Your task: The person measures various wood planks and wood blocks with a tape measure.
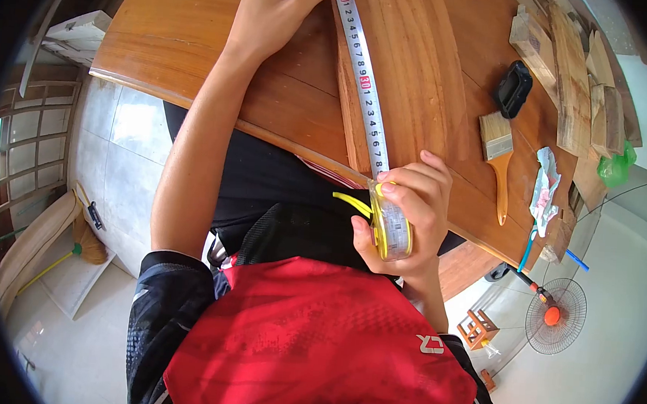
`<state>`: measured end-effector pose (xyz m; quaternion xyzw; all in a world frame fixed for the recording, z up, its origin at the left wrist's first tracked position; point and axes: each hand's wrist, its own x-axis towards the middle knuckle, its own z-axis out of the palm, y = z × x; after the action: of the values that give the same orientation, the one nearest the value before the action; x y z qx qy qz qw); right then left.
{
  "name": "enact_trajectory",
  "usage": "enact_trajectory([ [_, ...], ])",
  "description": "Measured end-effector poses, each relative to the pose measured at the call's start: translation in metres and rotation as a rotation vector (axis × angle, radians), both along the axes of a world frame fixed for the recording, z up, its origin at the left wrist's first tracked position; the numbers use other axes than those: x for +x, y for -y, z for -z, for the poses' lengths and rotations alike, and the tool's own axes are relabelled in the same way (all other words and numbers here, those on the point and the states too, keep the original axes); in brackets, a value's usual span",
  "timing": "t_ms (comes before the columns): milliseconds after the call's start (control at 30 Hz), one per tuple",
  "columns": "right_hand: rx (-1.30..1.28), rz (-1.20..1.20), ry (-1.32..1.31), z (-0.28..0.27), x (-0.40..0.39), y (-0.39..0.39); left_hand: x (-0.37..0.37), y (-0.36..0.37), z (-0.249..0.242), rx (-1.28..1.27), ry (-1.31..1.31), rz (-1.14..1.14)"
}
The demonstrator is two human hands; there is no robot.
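A tape measure [393,221] with a clear and yellow case is held in my right hand [416,204], fingers wrapped round it at the table's front edge. Its white blade [367,93] is drawn out along the left part of a wooden board [409,74], showing numbers past the red 30 near the case. At the top of the view, the thumb of my left hand [276,10] meets the blade's edge close to the red 20. My left fingers are curled and partly cut off by the frame. The blade's far end is out of view.
On the wooden table [171,30], right of the board, lie a paintbrush [498,157], a black plastic dish [513,89] and a crumpled packet [544,189]. Wood offcuts [571,84] and a green bag [617,167] are beyond. A fan [553,316] stands at the lower right.
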<state>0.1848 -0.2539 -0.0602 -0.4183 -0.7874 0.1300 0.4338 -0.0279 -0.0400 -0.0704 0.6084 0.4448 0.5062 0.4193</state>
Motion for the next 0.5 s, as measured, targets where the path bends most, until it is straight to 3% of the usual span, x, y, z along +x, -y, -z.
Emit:
enact_trajectory([
  [500, 0.019, 0.001, 0.026, 0.000, -0.019, -0.001, -0.001, 0.000, -0.003, -0.018, -0.048, -0.039],
])
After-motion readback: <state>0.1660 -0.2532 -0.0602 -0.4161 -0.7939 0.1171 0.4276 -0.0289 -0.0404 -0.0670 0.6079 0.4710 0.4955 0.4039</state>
